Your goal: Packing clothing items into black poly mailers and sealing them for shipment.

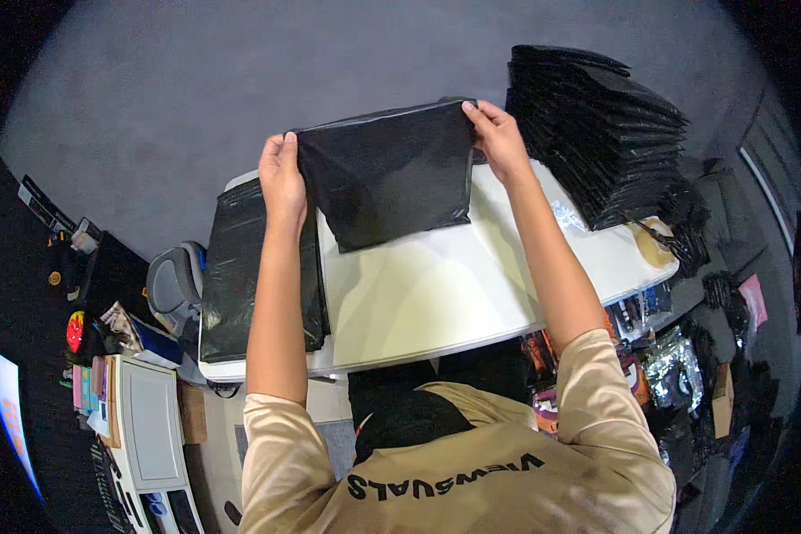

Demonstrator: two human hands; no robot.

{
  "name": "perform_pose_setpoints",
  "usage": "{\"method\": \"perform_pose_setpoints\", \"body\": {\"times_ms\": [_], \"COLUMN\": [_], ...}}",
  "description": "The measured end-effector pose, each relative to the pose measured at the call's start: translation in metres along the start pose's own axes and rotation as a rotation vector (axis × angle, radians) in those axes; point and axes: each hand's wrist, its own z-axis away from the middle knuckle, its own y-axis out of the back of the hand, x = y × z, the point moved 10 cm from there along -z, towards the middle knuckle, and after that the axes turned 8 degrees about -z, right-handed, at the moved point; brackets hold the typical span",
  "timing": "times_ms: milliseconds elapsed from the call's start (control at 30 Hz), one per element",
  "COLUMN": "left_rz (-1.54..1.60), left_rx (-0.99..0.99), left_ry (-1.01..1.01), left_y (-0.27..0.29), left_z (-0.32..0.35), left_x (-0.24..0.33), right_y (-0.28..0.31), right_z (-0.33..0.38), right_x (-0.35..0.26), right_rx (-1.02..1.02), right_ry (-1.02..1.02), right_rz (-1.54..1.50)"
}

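A black plastic bag is stretched between my hands above the far part of the white table. My left hand pinches its upper left corner, and my right hand pinches its upper right corner. The bag's lower edge hangs loose over the tabletop. Left of it lies a flat stack of black plastic bags, partly covered by my left forearm. To the right rises a tall pile of folded black bags, fanned in many layers, beyond my right forearm.
A roll of tape sits at the table's right end beside dark cords or ties. Packaged goods crowd the floor at right. A grey chair and a white cabinet stand at left. A grey wall rises behind.
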Motion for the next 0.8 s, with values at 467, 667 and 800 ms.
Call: {"method": "perform_pose_setpoints", "body": {"times_ms": [467,667,800], "left_rz": [-0.087,-0.371,-0.633], "left_rx": [-0.037,-0.071,-0.026], "left_ry": [-0.055,0.209,0.48], "left_y": [0.004,0.007,0.077], "left_z": [0.054,0.054,0.074], "left_x": [0.081,-0.106,-0.201], "right_y": [-0.014,0.073,0.035], "right_z": [0.074,0.052,0.067], "right_x": [-0.079,0.096,0.181], "right_rx": [-0.023,0.034,-0.026], "right_ry": [0.106,-0.067,-0.382], "right_rz": [0.036,0.357,0.33]}}
